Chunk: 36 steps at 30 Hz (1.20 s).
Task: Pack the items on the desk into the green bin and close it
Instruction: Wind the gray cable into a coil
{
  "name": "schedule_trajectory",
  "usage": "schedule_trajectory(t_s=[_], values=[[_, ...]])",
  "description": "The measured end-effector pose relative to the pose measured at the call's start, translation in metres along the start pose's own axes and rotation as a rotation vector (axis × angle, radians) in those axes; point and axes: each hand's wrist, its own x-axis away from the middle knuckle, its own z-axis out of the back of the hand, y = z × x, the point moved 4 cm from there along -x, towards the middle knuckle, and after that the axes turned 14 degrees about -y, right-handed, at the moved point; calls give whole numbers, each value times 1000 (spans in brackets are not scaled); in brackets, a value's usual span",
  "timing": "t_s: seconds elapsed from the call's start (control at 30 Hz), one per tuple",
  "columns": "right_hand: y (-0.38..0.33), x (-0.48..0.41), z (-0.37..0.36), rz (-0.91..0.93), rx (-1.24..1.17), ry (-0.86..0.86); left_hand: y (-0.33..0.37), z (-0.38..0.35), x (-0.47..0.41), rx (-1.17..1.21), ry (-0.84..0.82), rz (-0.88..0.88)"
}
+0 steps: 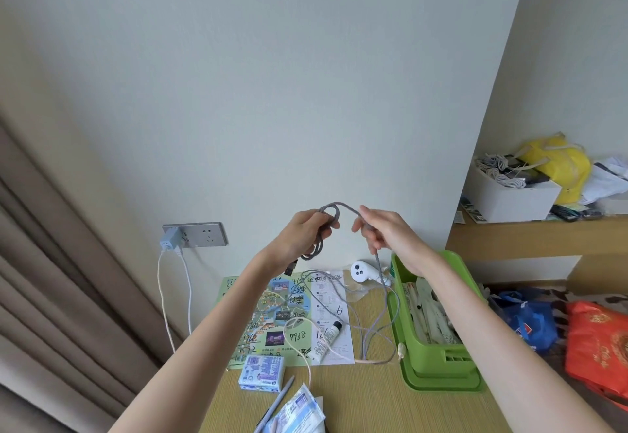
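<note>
Both hands are raised above the desk (pixel 367 398), holding a grey braided cable (pixel 378 264). My left hand (pixel 306 233) grips several coiled loops of it, with a black plug dangling below. My right hand (pixel 384 232) pinches the strand that runs down to the desk, where the rest lies in loose loops. The green bin (pixel 438 361) stands open at the right of the desk, with long pale packets inside. A white tube (pixel 325 340), a blue tissue pack (pixel 262 372), a pen (pixel 277 402) and a white cable (pixel 299 337) lie on the desk.
A printed map sheet (pixel 285 317) covers the desk's far side, with a white device (pixel 365 272) behind it. A charger (pixel 171 238) sits in the wall socket. Shelf at right holds a white box (pixel 509 198) and yellow bag. Blue and red bags lie beyond the bin. Curtain hangs left.
</note>
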Motion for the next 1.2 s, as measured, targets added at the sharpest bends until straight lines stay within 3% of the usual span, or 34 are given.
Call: schedule_trajectory(t_s=[0.13,0.3,0.43,0.57,0.77,0.9,1.03,1.2], values=[[8,4,-6,2,-1,-43,3,8,-2,164,90,-67],[3,1,-23,11,-80,-148,10,-1,-7,362,36,-92],[1,-1,-31,0,-94,-202,14,-8,-10,364,15,-114],[-1,-3,-34,6,-132,-226,15,-12,-11,362,-12,-129],[0,-7,-35,-21,-155,-237,16,-19,-15,571,-106,-161],[11,-6,-36,-97,-42,-265,13,-11,-16,539,46,-157],[27,-1,-22,-127,-11,-188,12,7,-11,552,177,-139],[42,4,-6,-188,88,-106,6,22,-5,580,238,-172]])
